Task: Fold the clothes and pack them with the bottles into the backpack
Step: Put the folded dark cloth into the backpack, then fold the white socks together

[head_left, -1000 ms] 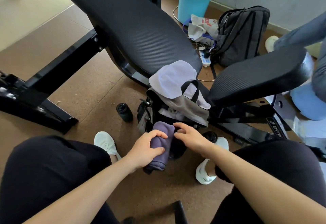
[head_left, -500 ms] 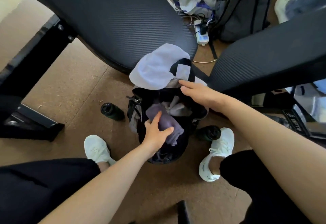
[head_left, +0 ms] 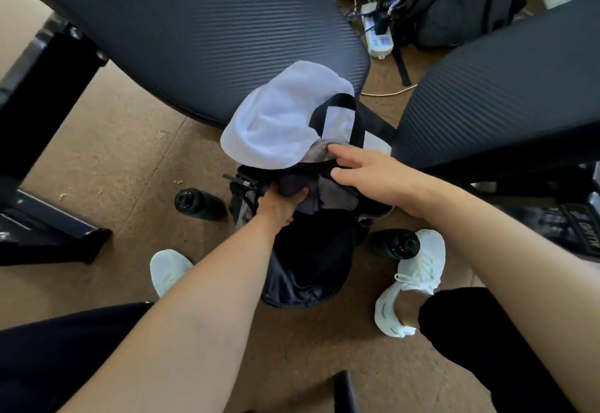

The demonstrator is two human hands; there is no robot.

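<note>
Down inside the open mouth of the soft black fabric backpack (head_left: 308, 269) sits the rolled purple cloth (head_left: 297, 187). It is already partly in the bag, near the top, and some grey clothes (head_left: 337, 193) lie beside it. The left hand (head_left: 281, 208) is right on the purple roll, with its fingers (head_left: 298, 195) curled round it from the near side. The roll seems to lie across the opening, side to side, but most of it is hidden by the hand, so I cannot be sure. I think the next push has to go straight down, away from the wrist and deeper into the bag.

The right hand (head_left: 367, 172) is at the far rim of the bag. Its fingers are stretched out flat, not closed on anything, and they press on the rim and the grey cloth there. It looks like this hand keeps the mouth wide so the other can push. The left hand is the one nearer to the roll.

A white towel-like cloth (head_left: 279, 120) hangs over the back of the bag, against the black ribbed padded seat (head_left: 201, 32) behind.

Two dark round bottles wait on the brown floor (head_left: 107, 152). One dark bottle (head_left: 194, 203) lies just left of the bag. The other dark bottle (head_left: 397, 245) lies just right of it, touching a white shoe (head_left: 412, 282). Both still have to go in.
</note>
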